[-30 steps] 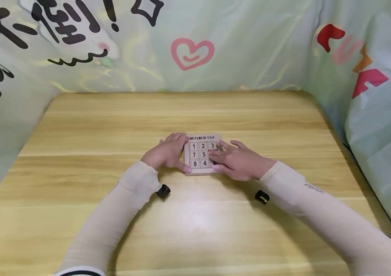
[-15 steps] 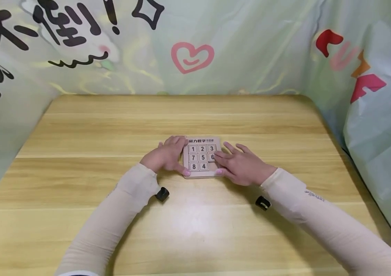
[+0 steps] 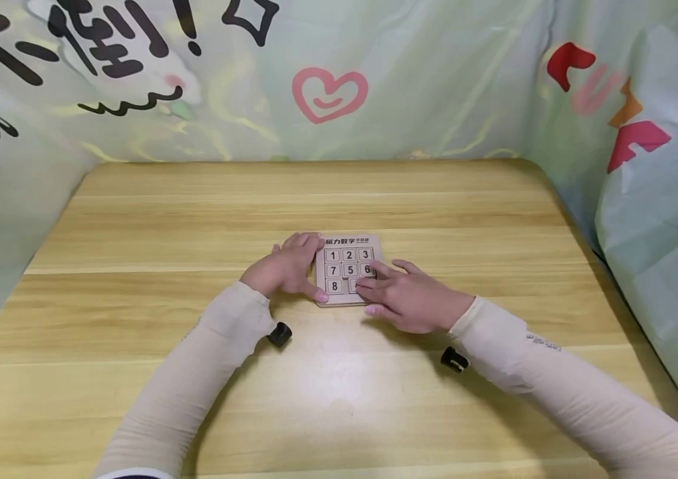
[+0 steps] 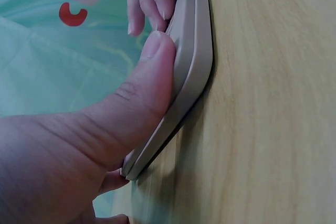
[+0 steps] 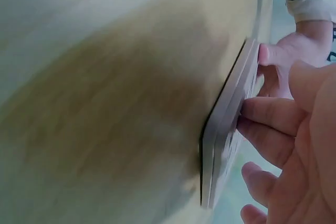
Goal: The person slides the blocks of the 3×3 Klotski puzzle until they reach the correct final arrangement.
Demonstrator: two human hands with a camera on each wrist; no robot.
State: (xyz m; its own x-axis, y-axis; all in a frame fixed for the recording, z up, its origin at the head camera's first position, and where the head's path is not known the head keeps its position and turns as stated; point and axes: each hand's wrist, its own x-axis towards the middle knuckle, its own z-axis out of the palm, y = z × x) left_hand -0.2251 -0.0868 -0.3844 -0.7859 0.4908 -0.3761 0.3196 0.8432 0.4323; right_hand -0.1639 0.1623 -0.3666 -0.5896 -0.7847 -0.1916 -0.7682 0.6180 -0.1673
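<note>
A sliding number puzzle [image 3: 334, 271] lies flat on the table in the head view, its pale frame holding square numbered tiles. Rows read 1, 2, 3 and 7, 5, 6; the bottom row has 8, then a narrow gap, then a tile [image 3: 352, 287] mostly covered by fingertips. My left hand [image 3: 287, 266] holds the frame's left side, thumb at the near corner and fingers at the far one. In the left wrist view the thumb [image 4: 142, 85] presses the frame's edge. My right hand [image 3: 413, 293] touches the bottom-row tile with extended fingertips; the right wrist view shows two fingers [image 5: 270, 116] against the puzzle face.
The wooden table [image 3: 339, 399] reaches out around the puzzle on all sides. A printed cloth [image 3: 434, 80] hangs behind the table and along its sides. Black wrist cameras [image 3: 280, 334] sit beneath both sleeves.
The 6 tile slid up from the bottom right corner to the middle row. The right fingertips then moved down-left onto the 4 tile, which has shifted right. The left hand stayed on the frame.
</note>
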